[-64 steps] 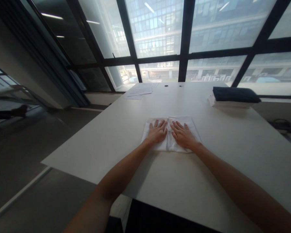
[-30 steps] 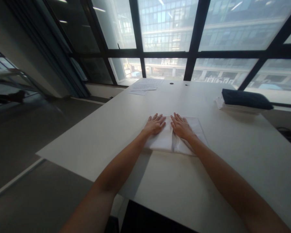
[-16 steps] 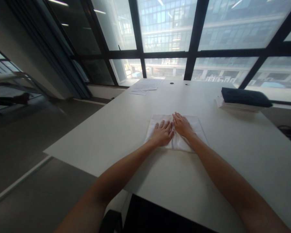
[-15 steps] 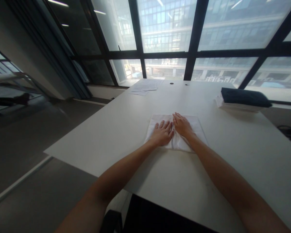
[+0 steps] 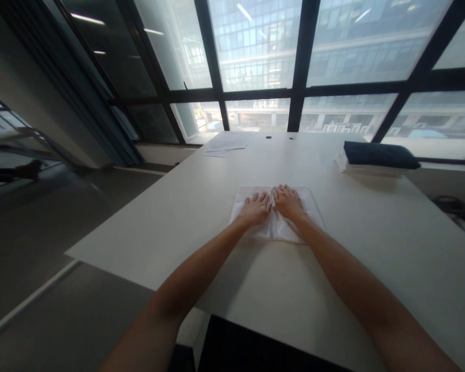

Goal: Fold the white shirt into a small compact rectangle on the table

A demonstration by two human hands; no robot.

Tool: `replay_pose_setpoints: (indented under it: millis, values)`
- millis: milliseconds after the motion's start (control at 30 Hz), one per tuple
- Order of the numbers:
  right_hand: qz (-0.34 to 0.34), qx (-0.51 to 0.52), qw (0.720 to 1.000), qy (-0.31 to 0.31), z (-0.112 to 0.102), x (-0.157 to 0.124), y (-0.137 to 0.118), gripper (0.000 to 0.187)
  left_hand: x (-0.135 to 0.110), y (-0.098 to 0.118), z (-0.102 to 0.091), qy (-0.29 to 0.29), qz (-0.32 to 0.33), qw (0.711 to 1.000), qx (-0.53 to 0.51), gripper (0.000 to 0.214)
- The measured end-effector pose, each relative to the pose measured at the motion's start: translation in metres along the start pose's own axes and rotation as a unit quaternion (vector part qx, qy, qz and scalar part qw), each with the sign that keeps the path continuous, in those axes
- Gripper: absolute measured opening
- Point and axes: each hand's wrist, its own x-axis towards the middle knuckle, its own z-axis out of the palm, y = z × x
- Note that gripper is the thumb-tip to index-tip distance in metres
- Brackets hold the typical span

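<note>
A white, flat, roughly rectangular folded cloth (image 5: 311,204) lies on the table before me, with a lengthwise line down its middle where two edges meet. My left hand (image 5: 257,207) rests palm down on its left half, fingers spread and pointing away from me. On the right half, close to the middle line, my right hand (image 5: 289,200) is laid flat with its fingers extended. The two hands sit side by side, almost touching. Both palms cover part of the cloth, and neither hand grips it.
The white table (image 5: 147,227) stretches to the windows. At its back right, a dark folded cloth (image 5: 380,154) tops a stack of white layers (image 5: 372,170). Loose papers (image 5: 227,144) lie at the back left. Beside them sits a small dark disc (image 5: 268,137).
My right hand has turned flatter onto the cloth, its fingers more spread over the right half. My left hand's fingers have drawn closer together. The view has shifted slightly.
</note>
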Motion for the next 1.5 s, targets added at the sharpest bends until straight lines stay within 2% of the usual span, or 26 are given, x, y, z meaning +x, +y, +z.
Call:
replay_pose_setpoints:
  millis: [100,200,333,467,567,800,967,1100,1233,1300,1400,1500]
  values:
    - [0.003,0.000,1.000,-0.011,-0.001,0.000,0.000,0.051,0.024,-0.002,-0.001,0.011,0.001,1.000,0.011,0.056]
    - [0.008,0.000,1.000,-0.018,-0.001,0.000,0.001,0.051,0.037,-0.001,0.005,0.046,0.001,0.998,0.035,0.056]
    - [0.006,0.009,1.000,-0.018,-0.003,0.002,0.000,0.049,0.038,-0.001,0.012,0.075,0.000,0.996,0.047,0.055]
    - [0.043,0.041,0.997,0.042,-0.011,-0.001,-0.006,0.045,0.035,0.000,0.012,0.091,-0.009,0.995,0.041,0.055]
    - [0.071,0.066,0.993,0.062,-0.018,-0.016,-0.013,0.043,0.034,0.001,0.009,0.090,-0.008,0.995,0.039,0.055]
    - [0.021,0.057,0.998,0.015,-0.021,-0.085,-0.032,0.057,0.032,0.005,0.006,0.087,-0.001,0.995,0.047,0.056]
    - [0.022,0.039,0.999,-0.010,-0.025,-0.097,-0.040,0.059,0.030,0.011,0.004,0.092,-0.010,0.995,0.048,0.054]
    - [0.021,0.037,0.999,-0.007,-0.027,-0.095,-0.041,0.060,0.022,0.014,-0.006,0.105,-0.015,0.992,0.061,0.053]
    - [0.017,0.035,0.999,0.000,-0.026,-0.095,-0.039,0.060,0.003,0.010,-0.014,0.042,-0.005,0.997,0.072,0.054]
    - [0.015,0.032,0.999,0.007,-0.024,-0.095,-0.038,0.059,-0.012,0.010,-0.011,0.029,0.001,0.997,0.073,0.054]
    - [0.013,0.030,0.999,0.013,-0.023,-0.095,-0.038,0.058,-0.033,0.016,0.003,0.050,0.015,0.996,0.077,0.056]
    - [0.014,0.033,0.999,0.008,-0.023,-0.096,-0.038,0.059,-0.043,0.024,0.014,0.069,0.018,0.994,0.084,0.057]
